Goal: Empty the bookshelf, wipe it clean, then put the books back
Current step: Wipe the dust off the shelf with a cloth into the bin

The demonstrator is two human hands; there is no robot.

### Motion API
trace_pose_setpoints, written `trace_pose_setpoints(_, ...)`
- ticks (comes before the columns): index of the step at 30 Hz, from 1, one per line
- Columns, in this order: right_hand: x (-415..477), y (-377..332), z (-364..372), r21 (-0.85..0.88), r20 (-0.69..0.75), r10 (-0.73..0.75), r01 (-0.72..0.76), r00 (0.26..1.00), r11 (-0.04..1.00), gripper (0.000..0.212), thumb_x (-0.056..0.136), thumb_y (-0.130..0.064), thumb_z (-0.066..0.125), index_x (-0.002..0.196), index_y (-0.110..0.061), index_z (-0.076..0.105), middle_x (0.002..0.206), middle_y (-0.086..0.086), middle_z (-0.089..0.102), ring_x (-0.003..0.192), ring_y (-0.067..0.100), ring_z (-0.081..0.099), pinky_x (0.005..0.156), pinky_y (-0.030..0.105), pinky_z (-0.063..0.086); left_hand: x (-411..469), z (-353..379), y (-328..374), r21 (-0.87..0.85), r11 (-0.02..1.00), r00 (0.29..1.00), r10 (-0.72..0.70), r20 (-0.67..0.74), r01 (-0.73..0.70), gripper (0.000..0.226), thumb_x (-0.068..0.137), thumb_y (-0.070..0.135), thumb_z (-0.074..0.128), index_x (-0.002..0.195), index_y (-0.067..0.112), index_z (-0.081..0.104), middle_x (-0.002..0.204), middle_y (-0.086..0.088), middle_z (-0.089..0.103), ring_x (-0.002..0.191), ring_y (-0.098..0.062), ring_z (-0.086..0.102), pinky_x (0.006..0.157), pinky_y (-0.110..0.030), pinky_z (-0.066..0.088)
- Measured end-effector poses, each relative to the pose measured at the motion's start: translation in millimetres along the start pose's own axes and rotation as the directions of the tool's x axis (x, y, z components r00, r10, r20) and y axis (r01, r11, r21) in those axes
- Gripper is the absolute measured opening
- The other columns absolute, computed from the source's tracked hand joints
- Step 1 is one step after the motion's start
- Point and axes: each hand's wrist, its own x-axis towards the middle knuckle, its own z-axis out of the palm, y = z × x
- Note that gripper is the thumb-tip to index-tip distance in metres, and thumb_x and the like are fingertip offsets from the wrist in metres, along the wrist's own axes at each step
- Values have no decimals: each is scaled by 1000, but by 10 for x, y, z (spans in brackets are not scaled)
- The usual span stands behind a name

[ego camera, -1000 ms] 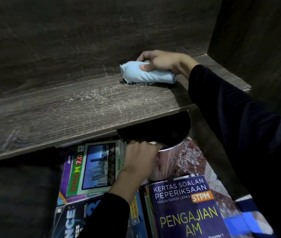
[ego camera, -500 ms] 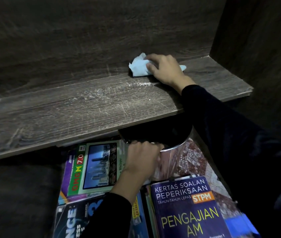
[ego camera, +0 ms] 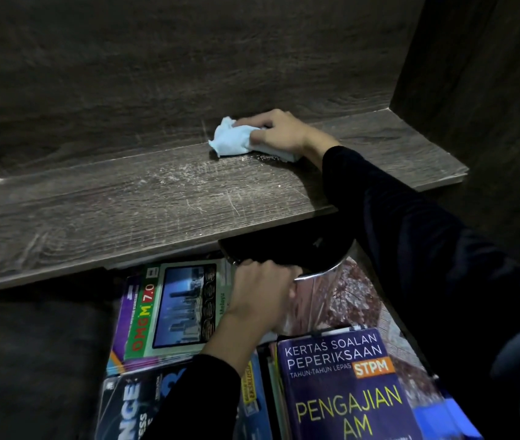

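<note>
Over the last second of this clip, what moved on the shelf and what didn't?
The right hand slid the blue cloth back along the shelf to the rear panel; the cloth went from a rolled bundle to a crumpled wad. The left hand stayed gripping the metal bin under the shelf edge. The books did not move.

Cloth (ego camera: 231,140) on shelf (ego camera: 125,211) at its back — books (ego camera: 341,385) below, in front.

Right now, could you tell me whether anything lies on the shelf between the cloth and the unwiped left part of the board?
Nothing visible does. The right hand presses the blue cloth near the back wall, and the shelf board leftward holds only pale dust and scratches.
</note>
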Motion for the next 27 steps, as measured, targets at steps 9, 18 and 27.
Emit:
trace_pose_setpoints(9, -255, 0, -8, 146, 42, -13, 7, 999, 989, 36, 88, -10, 51, 105, -38, 66, 113, -12, 65, 109, 13, 59, 100, 29, 43, -62, -68, 11, -43, 998, 999, 39, -7, -39, 23, 92, 23, 55, 114, 28, 58, 103, 4, 70, 97, -21, 64, 72, -27, 25)
trace_pose_setpoints(18, -741, -189, -262, 195, 53, -48, 37, 997, 980, 34, 84, 3, 52, 102, -18, 71, 106, -6, 69, 87, 3, 54, 78, 19, 42, -154, -233, 50, -22, 990, 990, 137, -31, -138, 32, 49, 35, 91, 71, 28, 70, 56, 6, 65, 52, -9, 62, 57, -18, 41)
trace_pose_setpoints(27, -908, 327, -668, -98, -361, 194, -244, 912, 965, 33, 93, -17, 52, 123, -19, 64, 130, 3, 60, 122, 12, 52, 97, 15, 34, -131, -192, 60, 23, 998, 998, 65, 11, -65, 27, 95, 25, 48, 121, 29, 54, 112, 0, 68, 105, -24, 61, 84, -29, 35)
